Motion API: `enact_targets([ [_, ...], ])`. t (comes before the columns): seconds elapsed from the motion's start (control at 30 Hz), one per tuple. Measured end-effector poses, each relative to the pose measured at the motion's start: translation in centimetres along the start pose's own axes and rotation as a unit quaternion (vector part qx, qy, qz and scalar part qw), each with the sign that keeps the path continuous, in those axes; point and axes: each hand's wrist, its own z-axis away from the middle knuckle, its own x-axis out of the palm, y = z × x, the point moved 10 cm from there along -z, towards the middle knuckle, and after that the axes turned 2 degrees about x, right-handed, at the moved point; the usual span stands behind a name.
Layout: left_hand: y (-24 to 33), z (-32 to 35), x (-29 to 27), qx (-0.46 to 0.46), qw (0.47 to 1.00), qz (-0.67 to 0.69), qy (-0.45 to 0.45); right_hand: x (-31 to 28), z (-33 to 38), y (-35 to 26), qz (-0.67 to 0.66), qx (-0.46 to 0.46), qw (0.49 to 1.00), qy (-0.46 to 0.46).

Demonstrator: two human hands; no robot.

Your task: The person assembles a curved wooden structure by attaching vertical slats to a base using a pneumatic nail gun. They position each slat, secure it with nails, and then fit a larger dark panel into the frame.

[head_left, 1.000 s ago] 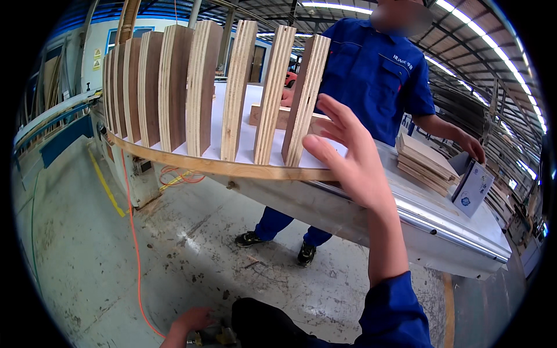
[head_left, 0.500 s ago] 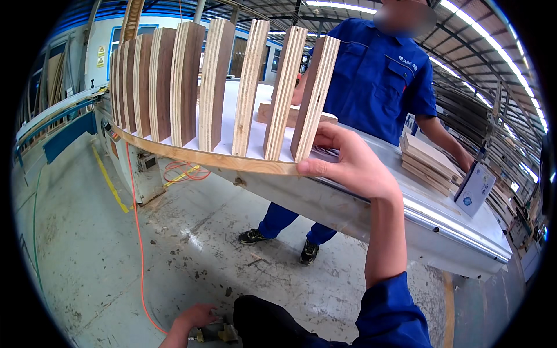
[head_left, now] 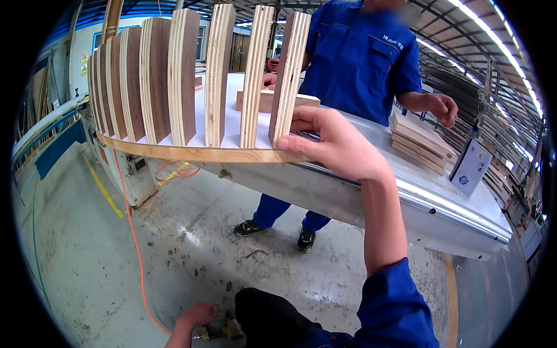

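Fingers (head_left: 310, 118) of right hand (head_left: 342, 142) bent nearly closed round foot of end slat (head_left: 287, 81) at 10 o'clock: thumb (head_left: 295, 145) in front, rest behind with tips hidden; low hold apparently steadies it upright on curved board (head_left: 220, 154). Other slats (head_left: 183, 75) at 9 to 10 o'clock, spaced along board; farthest overlap, count unclear. Co-worker's hand (head_left: 444, 109) at 2 o'clock, near board stack (head_left: 420, 145). Left hand (head_left: 198, 315) at 7 o'clock, beside metal tool (head_left: 232, 329) of unclear kind; whether gripping, cannot tell.
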Motion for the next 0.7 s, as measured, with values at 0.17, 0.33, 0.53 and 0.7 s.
enact_targets([
  [0.17,0.5,-0.2,-0.2,0.017,1.000,-0.011,0.003,-0.3,0.2,-0.1,0.007,-0.022,0.999,0.027],
  [0.33,0.9,0.5,-0.7,0.003,1.000,0.004,0.005,0.1,0.1,0.2,0.021,-0.018,0.999,0.020],
  [0.53,0.9,-1.7,0.4,0.001,0.997,-0.049,-0.052,-1.2,0.7,0.7,0.082,-0.041,0.993,0.068],
  [0.7,1.3,-4.3,0.5,0.118,0.976,0.169,0.070,0.2,5.2,-4.0,-0.041,-0.083,0.991,0.099],
])
